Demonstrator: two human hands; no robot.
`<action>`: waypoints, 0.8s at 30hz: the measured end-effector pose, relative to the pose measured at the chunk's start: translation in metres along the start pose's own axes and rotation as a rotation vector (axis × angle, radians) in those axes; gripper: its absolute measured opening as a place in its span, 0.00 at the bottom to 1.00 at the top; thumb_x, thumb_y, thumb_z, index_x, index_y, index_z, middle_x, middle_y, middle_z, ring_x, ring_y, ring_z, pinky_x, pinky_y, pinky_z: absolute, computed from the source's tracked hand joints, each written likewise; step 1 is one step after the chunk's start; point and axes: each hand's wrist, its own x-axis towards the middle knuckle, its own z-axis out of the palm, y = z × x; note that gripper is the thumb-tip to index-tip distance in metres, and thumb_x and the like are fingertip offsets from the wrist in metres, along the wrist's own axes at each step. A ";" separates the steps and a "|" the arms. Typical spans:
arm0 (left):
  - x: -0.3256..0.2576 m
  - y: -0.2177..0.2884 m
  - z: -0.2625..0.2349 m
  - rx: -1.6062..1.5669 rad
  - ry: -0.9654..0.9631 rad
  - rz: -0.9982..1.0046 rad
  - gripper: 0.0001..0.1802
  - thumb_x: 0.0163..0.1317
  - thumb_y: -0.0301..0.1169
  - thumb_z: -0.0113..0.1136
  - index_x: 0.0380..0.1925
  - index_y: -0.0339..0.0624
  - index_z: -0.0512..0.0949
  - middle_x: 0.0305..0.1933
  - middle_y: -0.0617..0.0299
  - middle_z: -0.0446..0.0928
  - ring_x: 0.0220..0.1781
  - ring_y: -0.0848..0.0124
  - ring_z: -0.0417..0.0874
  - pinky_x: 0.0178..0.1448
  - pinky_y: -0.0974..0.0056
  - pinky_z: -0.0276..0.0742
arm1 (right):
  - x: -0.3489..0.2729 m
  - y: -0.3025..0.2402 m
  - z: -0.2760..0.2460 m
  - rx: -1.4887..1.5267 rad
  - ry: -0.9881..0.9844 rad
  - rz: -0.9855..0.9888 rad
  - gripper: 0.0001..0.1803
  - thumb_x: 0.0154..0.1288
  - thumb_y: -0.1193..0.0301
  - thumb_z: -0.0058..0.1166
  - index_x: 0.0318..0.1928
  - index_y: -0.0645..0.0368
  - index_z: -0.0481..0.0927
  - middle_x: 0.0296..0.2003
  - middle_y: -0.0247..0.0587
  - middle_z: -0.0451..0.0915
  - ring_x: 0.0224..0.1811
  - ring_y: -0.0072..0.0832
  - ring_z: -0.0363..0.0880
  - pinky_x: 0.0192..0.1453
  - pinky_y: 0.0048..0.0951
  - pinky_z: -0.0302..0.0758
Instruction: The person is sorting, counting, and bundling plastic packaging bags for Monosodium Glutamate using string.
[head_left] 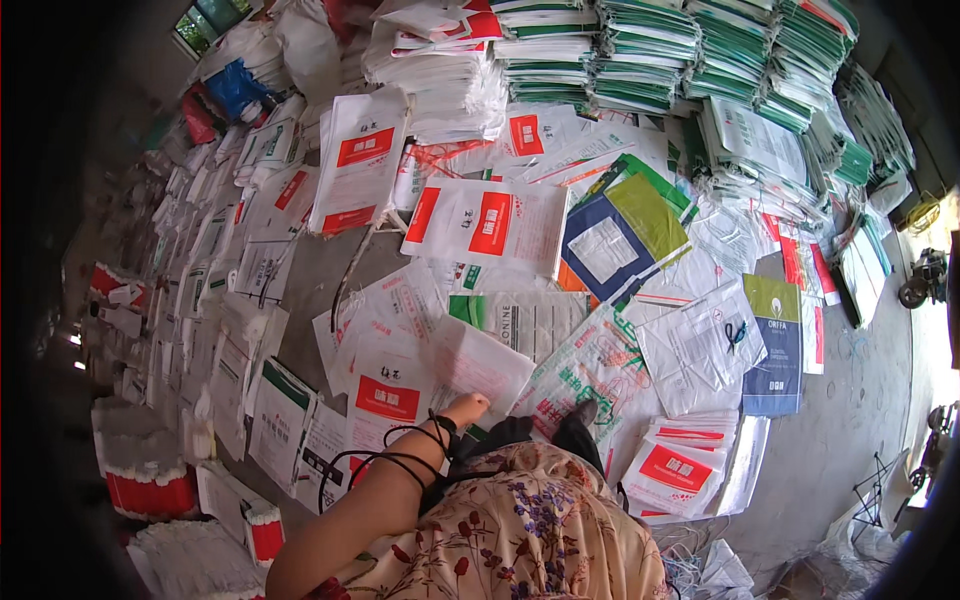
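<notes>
My left hand (466, 409) is closed at the near edge of a white plastic sack (484, 358) with faint pink print, and seems to grip it. Black cord (436, 430) loops round my left wrist and forearm. Beneath and beside that sack lie a green-and-grey sack (535, 318) and a clear sack with green and red print (585, 375). To the left is a white sack with a red block (388, 398). My right hand does not show. A pair of dark blue scissors (736, 332) rests on a white sack (700, 355) at the right.
Tall stacks of green-and-white sacks (645, 55) stand at the back. Bundled sacks (215, 330) fill the left side. A metal frame leg (350, 270) rises among flat sacks. Near right lies a pile of red-and-white sacks (675, 465) on the grey floor (845, 400).
</notes>
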 end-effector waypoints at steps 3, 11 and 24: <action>0.019 0.069 -0.021 -0.021 -0.015 -0.087 0.14 0.60 0.38 0.55 0.39 0.41 0.82 0.33 0.58 0.82 0.33 0.68 0.82 0.41 0.63 0.76 | -0.024 -0.077 -0.004 -0.174 0.055 -0.095 0.20 0.67 0.71 0.40 0.57 0.66 0.70 0.40 0.52 0.81 0.33 0.37 0.83 0.23 0.24 0.71; 0.045 0.116 -0.021 -0.182 -0.069 -0.132 0.14 0.63 0.36 0.53 0.42 0.40 0.80 0.35 0.60 0.82 0.32 0.72 0.82 0.38 0.67 0.76 | 0.054 -0.209 -0.058 -0.464 0.200 -0.507 0.15 0.64 0.70 0.44 0.45 0.61 0.81 0.30 0.48 0.83 0.28 0.34 0.83 0.34 0.34 0.79; 0.189 0.236 -0.039 0.048 -0.465 -0.094 0.17 0.66 0.35 0.47 0.50 0.38 0.75 0.46 0.58 0.79 0.38 0.72 0.80 0.37 0.71 0.73 | -0.014 -0.124 0.021 0.336 0.452 -0.231 0.18 0.67 0.73 0.41 0.53 0.69 0.74 0.41 0.50 0.79 0.37 0.36 0.82 0.40 0.33 0.81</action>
